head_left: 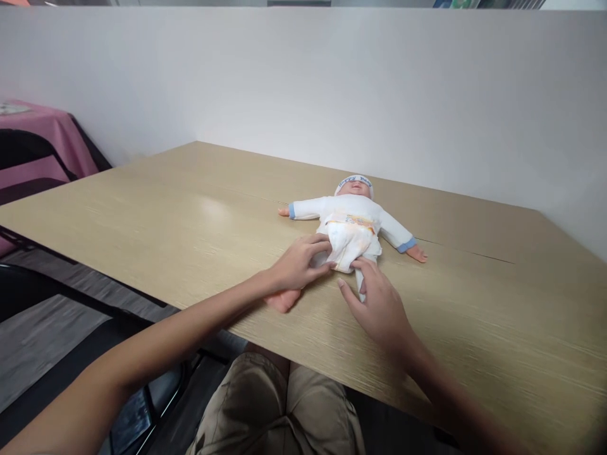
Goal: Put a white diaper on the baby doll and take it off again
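A baby doll lies on its back on the wooden table, head toward the wall, arms spread. It wears a white top with blue cuffs, a white cap and a diaper. My left hand rests over the doll's left-side leg, fingers curled onto the diaper's lower edge. My right hand lies over the other leg, fingertips touching the diaper's bottom. One bare doll foot shows under my left wrist.
A white partition wall stands right behind the table. A pink-covered table is at the far left. A dark chair frame sits low left. My knees in khaki shorts are under the table's near edge.
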Available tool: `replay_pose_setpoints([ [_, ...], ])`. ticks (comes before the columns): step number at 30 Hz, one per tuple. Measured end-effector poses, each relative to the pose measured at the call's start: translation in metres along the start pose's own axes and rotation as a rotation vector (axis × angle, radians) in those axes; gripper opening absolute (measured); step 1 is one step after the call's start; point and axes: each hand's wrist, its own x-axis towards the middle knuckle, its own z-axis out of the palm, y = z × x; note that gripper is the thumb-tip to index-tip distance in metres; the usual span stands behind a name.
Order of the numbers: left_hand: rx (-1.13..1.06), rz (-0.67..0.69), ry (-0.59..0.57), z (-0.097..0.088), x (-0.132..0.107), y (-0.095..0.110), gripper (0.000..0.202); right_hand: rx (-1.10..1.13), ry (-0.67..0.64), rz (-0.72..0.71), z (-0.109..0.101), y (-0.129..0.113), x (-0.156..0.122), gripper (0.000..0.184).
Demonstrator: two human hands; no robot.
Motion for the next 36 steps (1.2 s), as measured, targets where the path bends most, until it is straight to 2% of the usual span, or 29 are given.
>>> replay_pose_setpoints([
  [4,-0.008,-0.043,-0.022,-0.001,0.002,0.001,0.026,-0.019,-0.006,0.05,0.002,-0.002,0.002,0.037],
  [7,-0.088,-0.108,-0.01,0.0,0.001,-0.001,0.025,0.026,-0.026,0.15,0.001,-0.005,0.006,0.034],
  [10,-0.272,-0.222,0.074,0.005,-0.002,-0.005,0.026,0.159,0.002,0.268,-0.004,-0.004,0.011,0.037],
  [13,-0.483,-0.352,0.187,0.013,-0.004,-0.011,0.039,0.314,0.056,0.321,-0.01,0.001,0.014,0.045],
  [16,-0.644,-0.463,0.231,0.018,-0.005,-0.016,0.052,0.346,0.081,0.363,-0.015,0.005,0.013,0.048],
  [18,-0.676,-0.499,0.239,0.019,-0.005,-0.017,0.054,0.321,0.085,0.383,-0.017,0.006,0.012,0.043],
  [24,-0.515,-0.44,0.109,0.011,-0.002,-0.014,0.036,0.212,0.084,0.345,-0.018,0.006,0.012,0.03],
  [27,-0.47,-0.446,0.026,0.006,0.001,-0.014,0.037,0.145,0.053,0.309,-0.018,0.006,0.014,0.03],
  [31,-0.628,-0.528,-0.023,0.003,0.004,-0.014,0.044,0.111,0.016,0.306,-0.018,0.003,0.016,0.032],
  [36,-0.788,-0.595,0.016,0.004,0.004,-0.01,0.043,0.169,0.021,0.344,-0.017,0.001,0.016,0.033],
])
